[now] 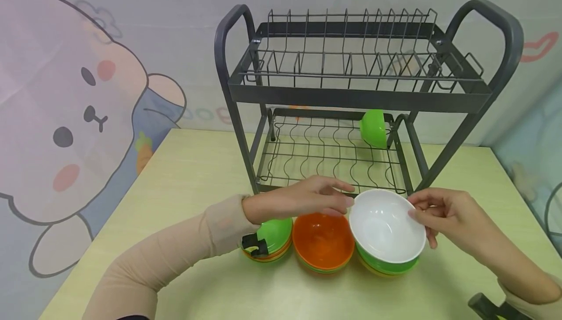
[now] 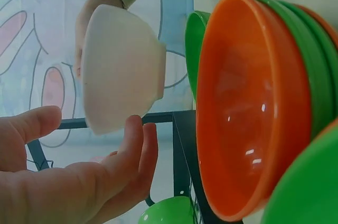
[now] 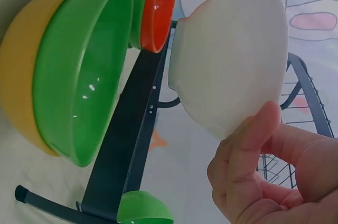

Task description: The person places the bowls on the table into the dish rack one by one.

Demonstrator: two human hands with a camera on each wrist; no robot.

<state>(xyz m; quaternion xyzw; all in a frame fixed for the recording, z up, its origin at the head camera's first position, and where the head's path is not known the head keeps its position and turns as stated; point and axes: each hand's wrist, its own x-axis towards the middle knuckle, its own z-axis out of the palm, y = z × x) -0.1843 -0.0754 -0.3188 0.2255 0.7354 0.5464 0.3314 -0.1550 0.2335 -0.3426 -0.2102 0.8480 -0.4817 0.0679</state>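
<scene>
A white bowl (image 1: 388, 226) is held tilted above the right-hand stack, whose green bowl (image 3: 79, 73) sits in a yellow bowl (image 3: 21, 60). My right hand (image 1: 454, 217) pinches the white bowl's rim between thumb and fingers. At the bowl's left edge my left hand (image 1: 307, 198) reaches with its fingers spread apart. Whether its fingertips touch the bowl, I cannot tell. Below the left hand stands the middle stack, with an orange bowl (image 1: 322, 242) on top. The left stack is topped by a green bowl (image 1: 276, 234), partly covered by the left wrist.
Behind the bowls stands a dark two-tier dish rack (image 1: 360, 95) with wire shelves. One green bowl (image 1: 373, 129) stands on its side at the lower tier's right end. The pale table (image 1: 202, 164) extends to both sides, before a cartoon-printed cloth (image 1: 110, 90).
</scene>
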